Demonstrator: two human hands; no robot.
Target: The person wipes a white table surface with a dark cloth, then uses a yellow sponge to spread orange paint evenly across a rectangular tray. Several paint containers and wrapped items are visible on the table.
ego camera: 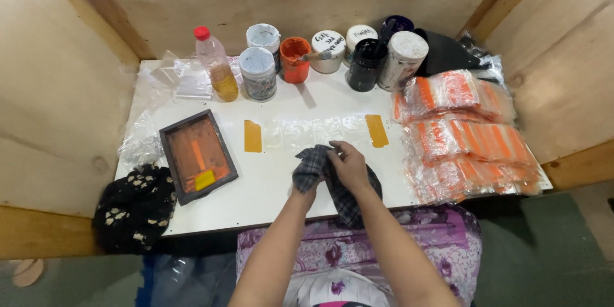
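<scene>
At the far left edge of the white table (275, 201) sits a fuzzy black cloth with pale spots (134, 208). Next to it lies a dark wooden frame with an orange screen (197, 155) and a small yellow piece inside. Behind it stands a clear plastic bottle with a red cap (215, 64), and a row of paint jars (332, 54) runs along the back. Two orange tape strips (252, 135) hold down a clear plastic sheet (313, 131) in the middle of the table. Just in front of that sheet, the left hand (307, 182) is mostly hidden under a dark grey checked cloth (320, 173), so its grip cannot be told. The right hand (348, 165) lies on top, its fingers closed around the cloth. On the right lies a pile of clear bags with orange stripes (467, 137).
</scene>
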